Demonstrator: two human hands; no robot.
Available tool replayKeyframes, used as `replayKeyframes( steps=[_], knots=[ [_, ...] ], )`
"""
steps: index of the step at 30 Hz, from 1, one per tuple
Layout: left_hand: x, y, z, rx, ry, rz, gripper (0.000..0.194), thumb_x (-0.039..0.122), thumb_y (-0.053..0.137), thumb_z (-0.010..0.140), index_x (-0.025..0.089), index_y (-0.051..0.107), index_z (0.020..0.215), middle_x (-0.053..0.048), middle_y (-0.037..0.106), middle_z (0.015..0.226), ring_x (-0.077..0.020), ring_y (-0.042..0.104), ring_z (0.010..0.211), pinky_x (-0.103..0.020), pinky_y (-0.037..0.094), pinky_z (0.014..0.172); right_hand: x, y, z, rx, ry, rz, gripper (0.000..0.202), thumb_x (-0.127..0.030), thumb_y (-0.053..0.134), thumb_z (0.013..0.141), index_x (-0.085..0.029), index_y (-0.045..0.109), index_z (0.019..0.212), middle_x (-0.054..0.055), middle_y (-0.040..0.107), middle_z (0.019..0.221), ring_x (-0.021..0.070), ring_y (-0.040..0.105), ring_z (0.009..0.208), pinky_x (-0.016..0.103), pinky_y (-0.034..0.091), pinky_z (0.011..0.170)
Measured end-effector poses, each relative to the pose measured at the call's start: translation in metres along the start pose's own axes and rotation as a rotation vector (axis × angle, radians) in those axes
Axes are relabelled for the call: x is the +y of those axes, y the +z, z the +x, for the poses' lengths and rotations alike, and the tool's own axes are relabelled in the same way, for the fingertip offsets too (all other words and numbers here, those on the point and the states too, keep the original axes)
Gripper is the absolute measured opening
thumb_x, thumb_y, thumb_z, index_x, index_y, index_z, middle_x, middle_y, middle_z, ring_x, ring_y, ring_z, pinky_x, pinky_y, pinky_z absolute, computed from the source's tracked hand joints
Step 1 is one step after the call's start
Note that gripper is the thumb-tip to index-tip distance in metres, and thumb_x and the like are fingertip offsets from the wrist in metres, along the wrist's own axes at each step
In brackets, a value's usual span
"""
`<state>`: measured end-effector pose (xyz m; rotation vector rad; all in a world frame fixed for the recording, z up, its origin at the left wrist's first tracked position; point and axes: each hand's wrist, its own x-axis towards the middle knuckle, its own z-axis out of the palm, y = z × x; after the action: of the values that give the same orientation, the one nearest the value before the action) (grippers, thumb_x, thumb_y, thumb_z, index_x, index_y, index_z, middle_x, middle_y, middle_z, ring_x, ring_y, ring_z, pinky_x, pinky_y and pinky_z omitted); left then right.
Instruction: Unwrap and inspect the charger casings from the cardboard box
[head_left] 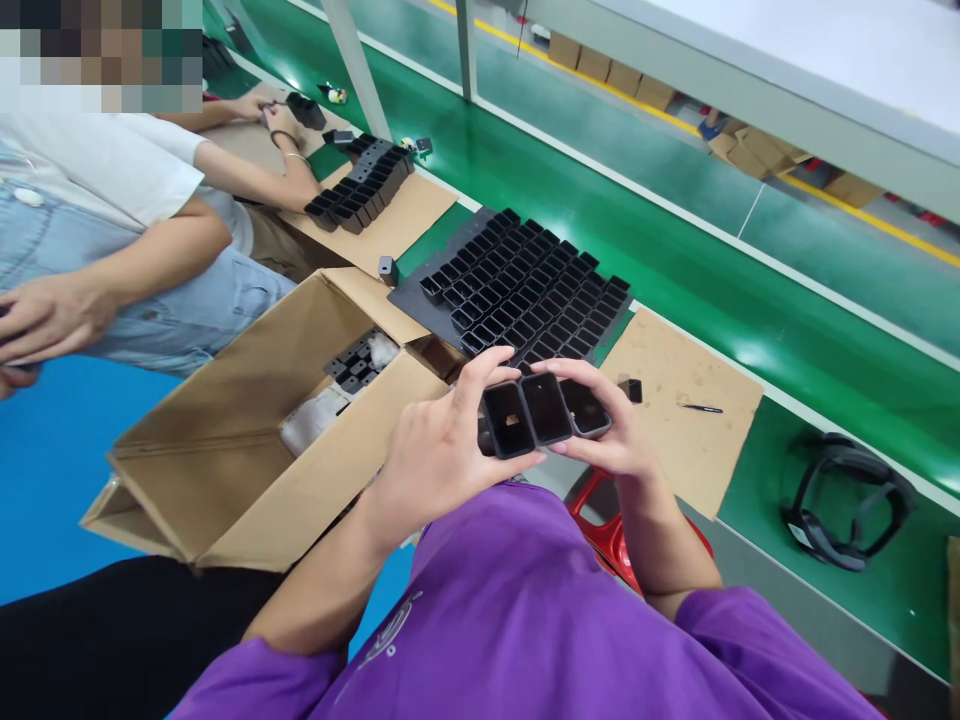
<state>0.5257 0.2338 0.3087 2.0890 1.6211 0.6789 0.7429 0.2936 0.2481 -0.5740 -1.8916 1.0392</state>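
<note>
Side by side in a short row, three black rectangular plastic housings point(547, 408) are squeezed between my two hands, open ends facing up toward me. My left hand point(439, 440) has thumb and fingers wrapped round the left end of the row. Around the right end my right hand point(607, 415) is closed, its fingers partly covering the last housing. Just beyond my hands, many similar black housings point(525, 285) stand in close rows on a dark grey sheet point(420, 310). One loose housing point(631, 390) lies to the right of my right hand.
An open cardboard box point(247, 440) at my left holds more black housings point(356, 365) and white wrapping. Cardboard point(682, 380) with tweezers point(703, 408) and a black headset-like strap point(847, 500) lie on the right. Co-workers point(150, 200) sit at the left by another housing stack point(364, 185).
</note>
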Motion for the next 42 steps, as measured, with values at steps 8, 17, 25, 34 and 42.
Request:
replayKeyframes(
  steps=[8, 17, 25, 34, 42],
  knots=[
    [-0.001, -0.001, 0.001, -0.037, -0.05, -0.107, 0.085, 0.045, 0.085, 0.075, 0.029, 0.031, 0.139, -0.003, 0.071, 0.132, -0.0232, 0.076, 0.106, -0.033, 0.059, 0.084, 0.002, 0.003, -0.004, 0.023, 0.021, 0.065, 0.064, -0.036, 0.081, 0.084, -0.032, 0.055, 0.142, 0.007, 0.064, 0.138, 0.0259, 0.06, 0.129, 0.045, 0.05, 0.111],
    [0.006, -0.008, 0.003, 0.043, -0.024, 0.115, 0.067, 0.063, 0.083, 0.071, 0.023, 0.054, 0.116, 0.002, 0.079, 0.098, -0.0219, 0.078, 0.079, -0.028, 0.052, 0.061, 0.0, 0.005, -0.005, 0.051, 0.028, 0.107, 0.064, -0.039, 0.08, 0.084, -0.033, 0.055, 0.143, 0.006, 0.065, 0.137, 0.0257, 0.062, 0.125, 0.043, 0.052, 0.107],
    [0.006, -0.007, 0.001, 0.007, 0.001, 0.235, 0.068, 0.074, 0.074, 0.073, 0.022, 0.058, 0.114, -0.001, 0.079, 0.088, -0.0248, 0.077, 0.071, -0.03, 0.048, 0.057, 0.002, 0.005, -0.006, 0.056, 0.074, 0.059, 0.061, -0.049, 0.076, 0.085, -0.029, 0.057, 0.14, 0.008, 0.068, 0.127, 0.0268, 0.068, 0.113, 0.043, 0.057, 0.098],
    [0.001, -0.002, 0.007, -0.039, 0.044, 0.193, 0.062, 0.057, 0.073, 0.084, 0.025, 0.054, 0.133, -0.001, 0.078, 0.118, -0.0215, 0.078, 0.089, -0.028, 0.053, 0.066, 0.003, 0.004, -0.007, 0.021, 0.125, 0.061, 0.061, -0.044, 0.078, 0.086, -0.029, 0.054, 0.14, 0.009, 0.065, 0.136, 0.0251, 0.066, 0.118, 0.042, 0.055, 0.103],
    [-0.03, 0.059, 0.026, -0.211, -0.005, 0.162, 0.067, 0.056, 0.071, 0.086, 0.026, 0.052, 0.142, -0.005, 0.072, 0.133, -0.0295, 0.075, 0.108, -0.035, 0.058, 0.08, 0.045, 0.002, -0.042, 0.076, 0.259, -0.005, 0.062, -0.047, 0.077, 0.086, -0.026, 0.057, 0.14, 0.012, 0.062, 0.137, 0.025, 0.059, 0.129, 0.045, 0.047, 0.113]
  ],
)
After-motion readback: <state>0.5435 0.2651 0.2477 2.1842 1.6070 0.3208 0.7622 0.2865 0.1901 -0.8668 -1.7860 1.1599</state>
